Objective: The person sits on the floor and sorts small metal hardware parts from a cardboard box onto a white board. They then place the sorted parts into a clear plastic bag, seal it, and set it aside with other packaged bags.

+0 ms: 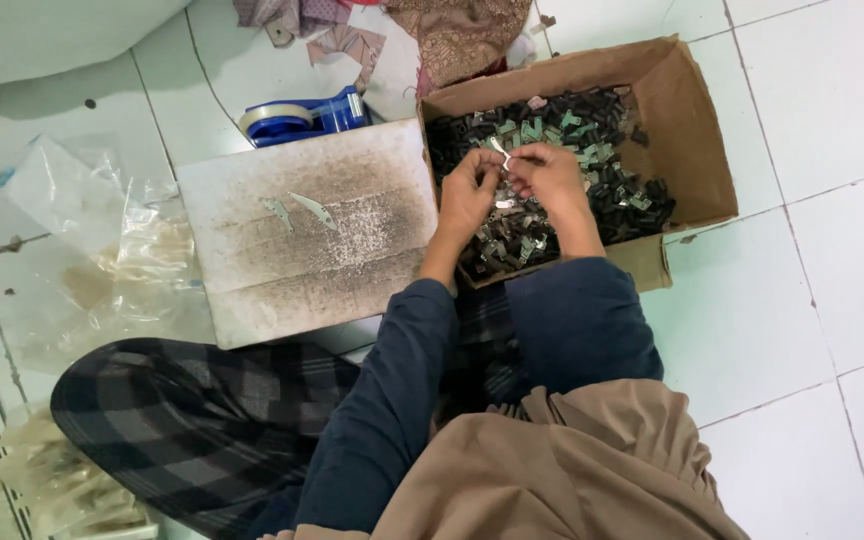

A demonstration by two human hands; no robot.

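Over the cardboard box [697, 130] of dark parts [622, 195], both hands [512, 185] pinch a small pale piece [501, 152].

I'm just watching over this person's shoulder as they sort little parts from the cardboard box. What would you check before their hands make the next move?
1. Both hands over the cardboard box: ok; the left hand and right hand meet above the pile of small dark parts.
2. A piece is held: ok; a small pale piece sits between the fingertips.
3. Grip secure: cannot tell, too small to see.
4. Free room on the grey board: ok; only two metal pieces lie on it.
5. Tape dispenser out of the way: ok, behind the board.
6. Plastic bags off the board: ok, beside it.
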